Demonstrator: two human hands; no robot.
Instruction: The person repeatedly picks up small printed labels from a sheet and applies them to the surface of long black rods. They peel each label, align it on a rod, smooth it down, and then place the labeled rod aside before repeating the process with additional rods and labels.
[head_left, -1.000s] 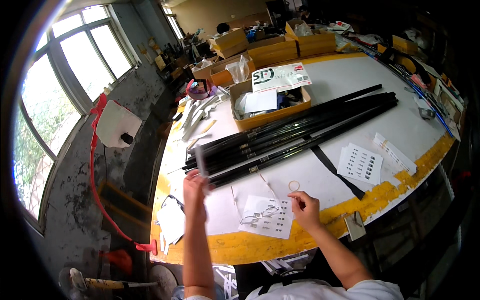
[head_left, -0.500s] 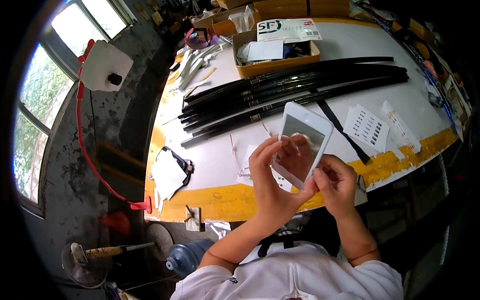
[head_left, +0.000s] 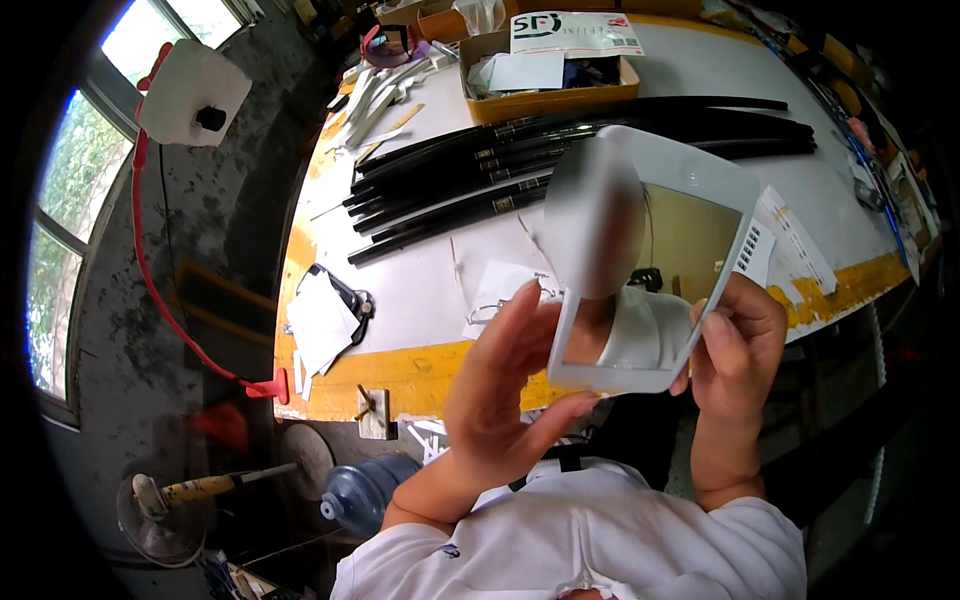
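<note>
A white-framed rectangular mirror (head_left: 668,240) is held up above the near part of the table, its glass tilted toward me. White clothing shows in the reflection, and a patch at its upper left is blurred. My right hand (head_left: 738,345) grips the frame at its lower right edge, thumb in front and fingers partly behind. Beside the lower left edge, my left hand (head_left: 505,385) has thumb and fingers spread apart, holding nothing. Beyond the mirror lie several long glossy black rods (head_left: 450,190), side by side and partly covered by it.
An open cardboard box (head_left: 560,104) of odds and ends stands at the back of the table (head_left: 410,300). White sheets (head_left: 325,335) lie on a black object at left. A red-armed lamp (head_left: 140,250) rises off the left edge. Below stand a blue water bottle (head_left: 370,490) and a fan (head_left: 160,520).
The mirror has come up closer and swung to the right, its glass turning toward me. My left hand has come away from it and spread; my right hand keeps its grip.
</note>
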